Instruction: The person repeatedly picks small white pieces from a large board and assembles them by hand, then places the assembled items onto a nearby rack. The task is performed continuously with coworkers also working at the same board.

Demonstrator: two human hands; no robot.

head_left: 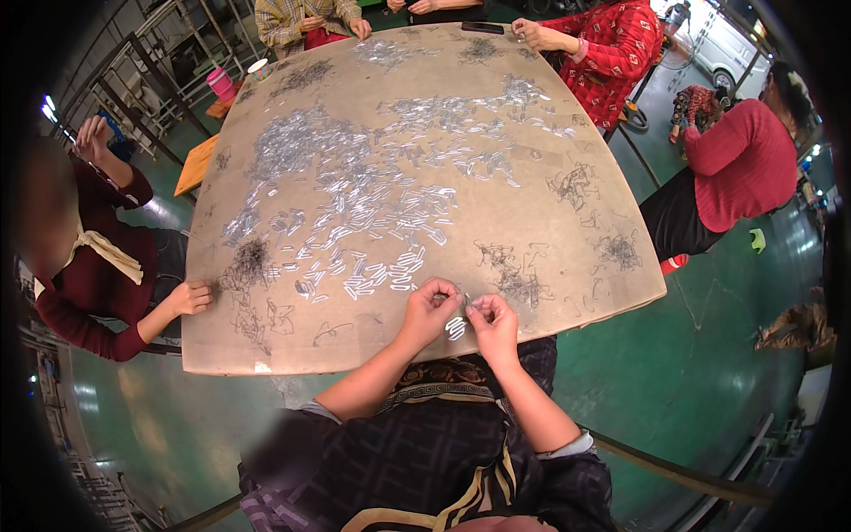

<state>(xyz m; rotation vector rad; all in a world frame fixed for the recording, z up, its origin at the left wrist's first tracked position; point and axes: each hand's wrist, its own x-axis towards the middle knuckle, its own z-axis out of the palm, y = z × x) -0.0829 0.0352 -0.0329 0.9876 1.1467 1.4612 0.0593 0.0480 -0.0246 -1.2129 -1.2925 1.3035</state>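
My left hand [432,310] and my right hand [495,324] meet at the near edge of the table, thumbs and fingertips pinched close together. A small greyish metal piece [467,300] shows between the fingertips; its exact shape is too small to make out. Just below, between my hands, lies a little group of shiny silver elongated loops [456,329]. Beyond my left hand many more silver loops [359,277] lie scattered. Past my right hand sits a tangle of thin dark wire-like strands [514,270].
The brown-covered table [550,195] carries a large spread of silver pieces [306,142] and several dark strand clumps [248,257]. A person in dark red [93,239] sits at left; others sit at the far side. Another person [745,164] is at right. A dark phone-like object [482,27] lies far back.
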